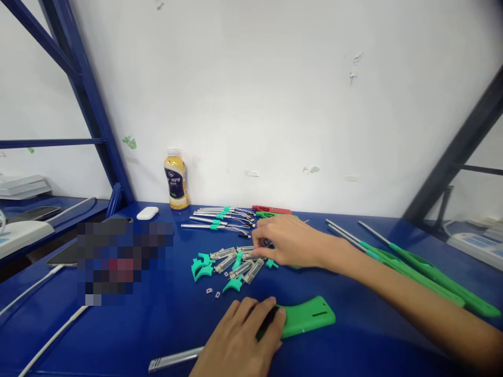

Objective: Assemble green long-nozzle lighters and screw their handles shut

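My left hand (241, 335) lies near the front edge of the blue table (353, 335), fingers curled over the end of a green handle piece (306, 315) with a metal shaft (175, 358) running out to the left. My right hand (288, 242) reaches across to a heap of small clear and green parts (231, 264), its fingertips pinched on something small I cannot make out.
Several metal rods with green collars (220, 217) lie behind the heap. Long green-handled tools (416, 267) lie at the right. A yellow bottle (176, 179) and a white earbud case (147, 213) stand by the wall. White cables (47, 343) cross the left side.
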A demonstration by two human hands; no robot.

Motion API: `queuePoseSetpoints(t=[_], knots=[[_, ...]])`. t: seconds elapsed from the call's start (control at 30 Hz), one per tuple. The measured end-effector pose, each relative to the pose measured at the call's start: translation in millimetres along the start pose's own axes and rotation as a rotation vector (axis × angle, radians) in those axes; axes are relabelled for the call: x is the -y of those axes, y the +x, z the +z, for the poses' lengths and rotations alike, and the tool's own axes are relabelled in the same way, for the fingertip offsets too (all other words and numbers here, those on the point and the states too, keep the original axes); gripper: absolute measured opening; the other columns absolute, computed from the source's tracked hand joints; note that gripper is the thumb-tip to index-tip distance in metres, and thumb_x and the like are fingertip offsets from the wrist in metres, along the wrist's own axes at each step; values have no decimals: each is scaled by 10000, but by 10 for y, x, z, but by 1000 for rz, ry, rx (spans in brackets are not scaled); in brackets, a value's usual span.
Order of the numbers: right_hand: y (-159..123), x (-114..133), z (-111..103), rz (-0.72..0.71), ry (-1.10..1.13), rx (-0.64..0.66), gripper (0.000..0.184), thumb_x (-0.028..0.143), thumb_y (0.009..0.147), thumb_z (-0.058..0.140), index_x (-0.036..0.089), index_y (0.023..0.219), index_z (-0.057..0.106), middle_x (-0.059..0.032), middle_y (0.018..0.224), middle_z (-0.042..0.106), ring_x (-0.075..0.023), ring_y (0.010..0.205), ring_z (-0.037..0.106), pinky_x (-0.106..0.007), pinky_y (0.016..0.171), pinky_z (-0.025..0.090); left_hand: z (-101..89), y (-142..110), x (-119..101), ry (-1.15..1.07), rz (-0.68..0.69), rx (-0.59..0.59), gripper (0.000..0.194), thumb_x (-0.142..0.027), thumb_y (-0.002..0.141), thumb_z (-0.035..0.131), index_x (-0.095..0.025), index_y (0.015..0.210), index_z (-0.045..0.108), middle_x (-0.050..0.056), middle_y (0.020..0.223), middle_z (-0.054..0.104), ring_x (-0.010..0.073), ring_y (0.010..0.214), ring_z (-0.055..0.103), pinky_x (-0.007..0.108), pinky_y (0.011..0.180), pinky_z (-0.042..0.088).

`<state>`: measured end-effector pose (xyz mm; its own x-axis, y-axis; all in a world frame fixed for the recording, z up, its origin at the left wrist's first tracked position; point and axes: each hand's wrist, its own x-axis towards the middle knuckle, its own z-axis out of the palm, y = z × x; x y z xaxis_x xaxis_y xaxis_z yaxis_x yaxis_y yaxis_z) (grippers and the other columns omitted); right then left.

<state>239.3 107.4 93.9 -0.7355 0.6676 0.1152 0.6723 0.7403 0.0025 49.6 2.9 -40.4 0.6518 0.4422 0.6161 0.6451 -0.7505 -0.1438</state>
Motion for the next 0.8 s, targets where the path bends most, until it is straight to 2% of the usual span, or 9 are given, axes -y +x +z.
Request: queuePoseSetpoints(t=[0.13,0.37,0.6,0.8], knots=[[262,70,43,-97,3,92,256,416,1038,685,172,1108,718,-45,1086,735,-201,987,709,-416,900,590,47,-30,-19,1,-13,-24,293,-259,1092,571,-216,1378,619,41,1308,773,236,1010,764,412,845,671],[508,159,130,-159,-16,169,305,379,1042,694,178,1270,689,-79,1256,721,-226,1086,722,-455,946,619,40,-25,-40,-5,-41,-39,279,-294,1114,545,-233,1375,624,26,1293,781,207,1006,756,361,865,646],[463,53,72,-136,-27,148,296,405,1044,687,174,1228,700,-75,1224,727,-225,1079,721,-458,950,612,5,-18,-56,-7,-57,-9,295,-288,1107,566,-239,1393,616,19,1315,769,213,1034,748,373,884,642],[427,14,99,-139,-1,223,308,395,1040,693,179,1259,692,-81,1256,720,-224,1081,721,-449,939,619,-4,-33,-57,-5,-54,15,312,-255,1099,570,-236,1408,611,35,1334,757,211,1055,737,364,907,631]])
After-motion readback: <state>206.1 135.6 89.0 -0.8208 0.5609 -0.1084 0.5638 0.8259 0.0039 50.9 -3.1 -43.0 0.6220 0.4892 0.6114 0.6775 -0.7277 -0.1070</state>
